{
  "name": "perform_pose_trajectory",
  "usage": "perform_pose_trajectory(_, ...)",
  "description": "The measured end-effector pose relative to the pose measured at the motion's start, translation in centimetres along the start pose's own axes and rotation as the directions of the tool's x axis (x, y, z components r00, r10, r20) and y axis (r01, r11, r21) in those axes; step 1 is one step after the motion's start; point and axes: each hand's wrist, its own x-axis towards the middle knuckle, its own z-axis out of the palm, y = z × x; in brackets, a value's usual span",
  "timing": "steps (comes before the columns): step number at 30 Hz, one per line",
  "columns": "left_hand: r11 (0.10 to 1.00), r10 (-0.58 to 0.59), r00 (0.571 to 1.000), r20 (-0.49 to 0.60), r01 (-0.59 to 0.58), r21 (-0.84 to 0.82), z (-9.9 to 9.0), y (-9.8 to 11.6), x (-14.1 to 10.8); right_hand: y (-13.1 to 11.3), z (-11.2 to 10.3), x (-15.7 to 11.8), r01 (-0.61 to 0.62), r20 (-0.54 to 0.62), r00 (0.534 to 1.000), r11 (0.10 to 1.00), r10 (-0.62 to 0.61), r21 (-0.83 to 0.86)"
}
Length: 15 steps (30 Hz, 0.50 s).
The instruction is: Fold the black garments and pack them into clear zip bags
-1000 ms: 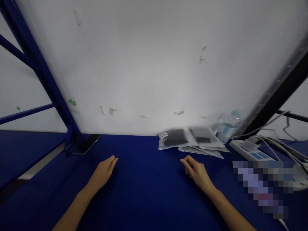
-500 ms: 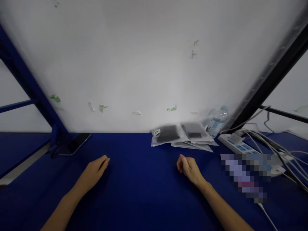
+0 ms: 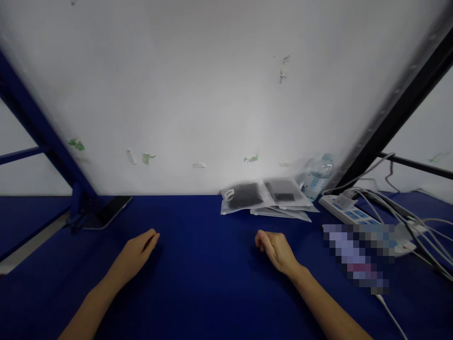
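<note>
My left hand (image 3: 138,252) lies on the blue tabletop (image 3: 205,278), its fingers curled in and the thumb along them. Nothing shows in it. Opposite, my right hand (image 3: 278,250) rests on the same surface in a loose fist, with nothing visible in the fingers. Just beyond it, against the wall, is a pile of frosted zip bags (image 3: 264,210) with dark contents; the upper left one has a small white label. A phone with a dark screen (image 3: 112,211) lies past my left hand, by the blue post.
A clear plastic bottle (image 3: 316,178) stands at the wall behind the bags. On the right lie a white power strip (image 3: 348,212), tangled cables (image 3: 399,208) and a pixelated device (image 3: 354,259) with a white cable. A white wall (image 3: 198,94) closes off the back.
My right hand has shifted slightly left and turned a little. My left hand keeps its pose. The whole view has moved slightly.
</note>
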Motion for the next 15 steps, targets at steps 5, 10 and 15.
perform_pose_trajectory(5, 1.000, 0.008, 1.000, -0.006, -0.008, 0.004, 0.17, -0.29, 0.02, 0.21, -0.06, -0.15, 0.032, 0.013, 0.999, 0.999, -0.033, 0.039)
perform_pose_trajectory(10, 1.000, -0.005, 1.000, -0.001, 0.005, -0.003, 0.07, -0.07, 0.02, 0.35, -0.02, -0.15, 0.011, 0.008, 1.000, 0.996, -0.012, 0.085)
perform_pose_trajectory(15, 1.000, -0.011, 1.000, 0.003, 0.011, -0.003, -0.05, 0.09, 0.00, 0.56, 0.10, -0.11, -0.019, -0.005, 1.000, 0.993, 0.019, 0.119)
